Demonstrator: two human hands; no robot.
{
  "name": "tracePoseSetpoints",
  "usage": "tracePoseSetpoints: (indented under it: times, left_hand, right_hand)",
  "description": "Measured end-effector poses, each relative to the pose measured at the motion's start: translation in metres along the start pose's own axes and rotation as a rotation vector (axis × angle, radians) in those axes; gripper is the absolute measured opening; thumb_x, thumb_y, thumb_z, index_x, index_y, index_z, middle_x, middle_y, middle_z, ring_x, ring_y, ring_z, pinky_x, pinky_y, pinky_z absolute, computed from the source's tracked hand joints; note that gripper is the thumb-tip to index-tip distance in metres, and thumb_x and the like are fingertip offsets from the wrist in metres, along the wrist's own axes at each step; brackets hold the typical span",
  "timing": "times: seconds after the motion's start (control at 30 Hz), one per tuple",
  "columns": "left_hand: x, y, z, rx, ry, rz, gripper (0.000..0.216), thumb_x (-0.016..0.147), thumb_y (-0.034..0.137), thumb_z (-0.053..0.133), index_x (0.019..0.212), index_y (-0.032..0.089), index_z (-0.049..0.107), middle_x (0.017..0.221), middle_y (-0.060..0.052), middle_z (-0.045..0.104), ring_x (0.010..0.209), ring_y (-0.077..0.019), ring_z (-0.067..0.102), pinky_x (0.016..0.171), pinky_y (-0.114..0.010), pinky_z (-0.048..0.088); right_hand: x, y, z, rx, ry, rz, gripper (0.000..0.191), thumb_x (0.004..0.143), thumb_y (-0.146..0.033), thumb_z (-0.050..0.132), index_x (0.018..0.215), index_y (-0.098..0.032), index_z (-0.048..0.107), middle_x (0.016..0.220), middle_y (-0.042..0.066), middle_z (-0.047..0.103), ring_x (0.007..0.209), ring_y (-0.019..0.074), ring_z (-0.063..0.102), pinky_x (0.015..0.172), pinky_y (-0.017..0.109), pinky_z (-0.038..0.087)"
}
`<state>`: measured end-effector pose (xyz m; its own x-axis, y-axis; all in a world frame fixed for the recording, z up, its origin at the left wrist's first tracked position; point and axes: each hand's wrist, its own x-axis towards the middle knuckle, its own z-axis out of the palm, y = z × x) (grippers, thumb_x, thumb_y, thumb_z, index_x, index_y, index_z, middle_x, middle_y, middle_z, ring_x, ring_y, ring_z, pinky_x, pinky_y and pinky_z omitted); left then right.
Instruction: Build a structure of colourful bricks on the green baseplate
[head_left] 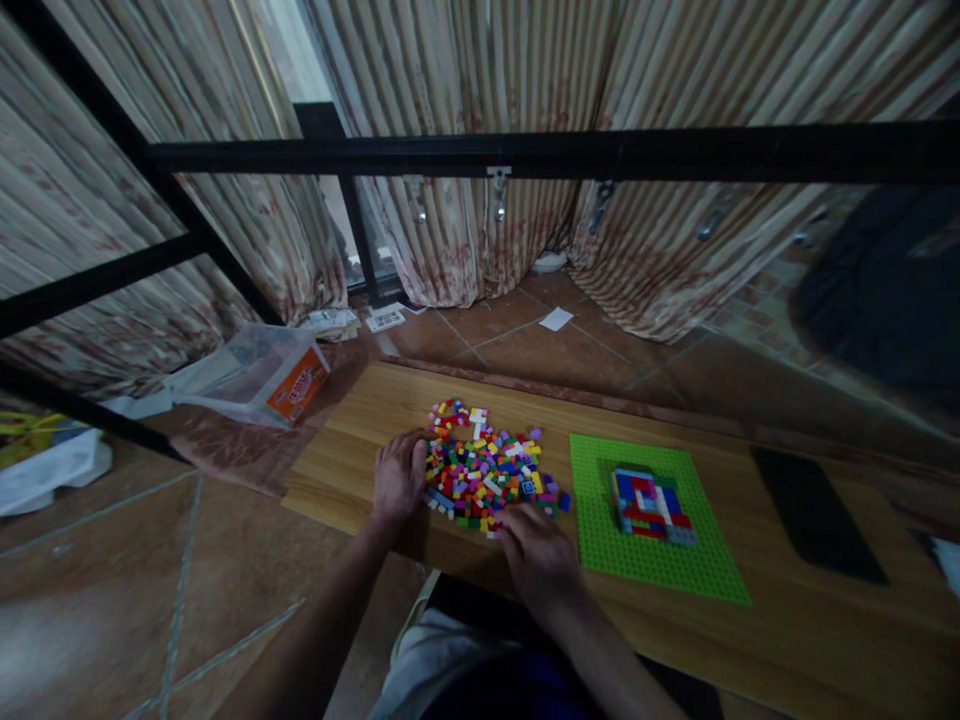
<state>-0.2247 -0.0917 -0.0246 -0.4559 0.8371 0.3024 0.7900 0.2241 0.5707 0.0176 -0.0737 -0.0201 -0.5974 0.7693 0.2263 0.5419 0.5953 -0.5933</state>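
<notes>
A heap of small coloured bricks (487, 465) lies on a low wooden table (787, 620). My left hand (399, 475) rests flat at the heap's left edge, fingers stretched toward the bricks. My right hand (536, 555) sits at the heap's near right edge, fingers curled down among the bricks; whether it holds one is hidden. To the right lies a green baseplate (600, 530) with a small block of red, blue, white and yellow bricks (649, 503) built on it.
A black phone (817, 512) lies on the table right of the baseplate. On the tiled floor at the left are a clear bag with an orange box (296, 385) and white bags. A black metal frame (525, 155) crosses in front of striped curtains.
</notes>
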Motion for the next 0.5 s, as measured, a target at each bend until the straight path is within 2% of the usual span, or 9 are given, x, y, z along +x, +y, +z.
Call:
tracePoseSetpoints:
  times: [0.2, 0.37, 0.5]
  left_hand:
    - [-0.002, -0.005, 0.001, -0.037, 0.032, -0.025, 0.044, 0.097, 0.040, 0.030, 0.108, 0.019, 0.067, 0.110, -0.010, 0.070, 0.107, -0.0246, 0.062, 0.099, -0.043, 0.044]
    - [-0.004, -0.006, -0.001, -0.100, 0.055, -0.063, 0.047, 0.097, 0.044, 0.029, 0.105, 0.018, 0.068, 0.111, -0.011, 0.070, 0.106, -0.0250, 0.062, 0.099, -0.044, 0.045]
    - [-0.005, -0.006, -0.002, -0.147, 0.050, -0.067, 0.049, 0.098, 0.043, 0.027, 0.100, 0.020, 0.069, 0.115, -0.010, 0.069, 0.110, -0.0235, 0.062, 0.101, -0.042, 0.044]
  right_hand:
    - [0.019, -0.005, -0.002, -0.105, 0.050, -0.024, 0.025, 0.094, -0.019, 0.046, 0.100, -0.023, 0.070, 0.095, 0.005, 0.067, 0.093, 0.0197, 0.059, 0.086, 0.032, 0.044]
    - [0.040, -0.004, -0.007, -0.197, -0.012, -0.045, 0.021, 0.093, -0.020, 0.051, 0.096, -0.025, 0.071, 0.094, 0.005, 0.065, 0.091, 0.0208, 0.057, 0.084, 0.033, 0.042]
    - [0.043, -0.001, -0.004, -0.236, -0.016, -0.052, 0.022, 0.091, -0.018, 0.052, 0.090, -0.025, 0.072, 0.093, 0.005, 0.064, 0.090, 0.0214, 0.056, 0.082, 0.034, 0.042]
